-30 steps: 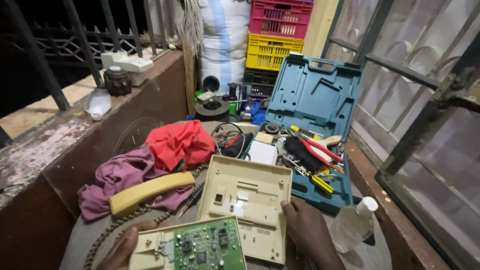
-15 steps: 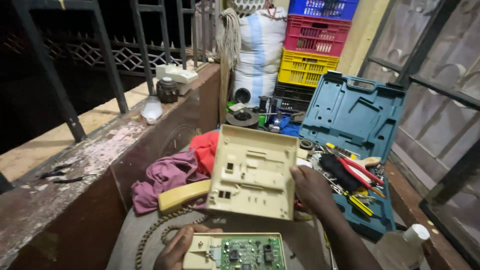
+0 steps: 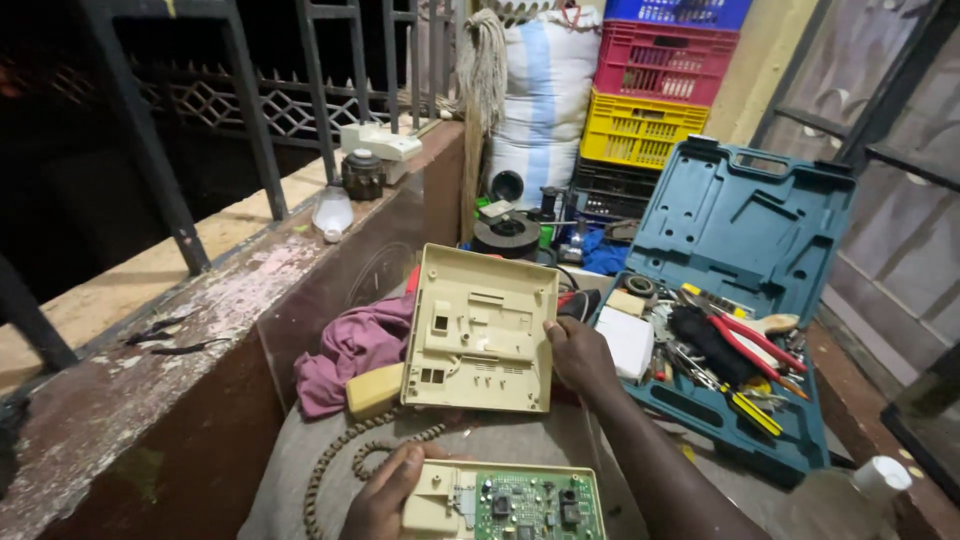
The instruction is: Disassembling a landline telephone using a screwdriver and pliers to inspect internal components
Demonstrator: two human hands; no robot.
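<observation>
Holding a cream plastic telephone cover (image 3: 482, 330) upright by its right edge, the right hand (image 3: 583, 357) has its grip closed on the shell, thumb on the inner face that is turned toward the camera. Below it, the left hand (image 3: 385, 495) has its grip shut on the left end of the telephone base (image 3: 505, 500), which lies flat with its green circuit board (image 3: 535, 503) facing up. A coiled cord (image 3: 345, 470) curls just beside the left hand, and a cream handset (image 3: 375, 390) rests against a pink cloth (image 3: 355, 345) behind the cover. To the right, an open teal tool case (image 3: 745, 225) holds red-handled pliers (image 3: 750, 340) and other tools. Stacked crates (image 3: 645, 90) and a white sack (image 3: 545, 95) stand farther back.
</observation>
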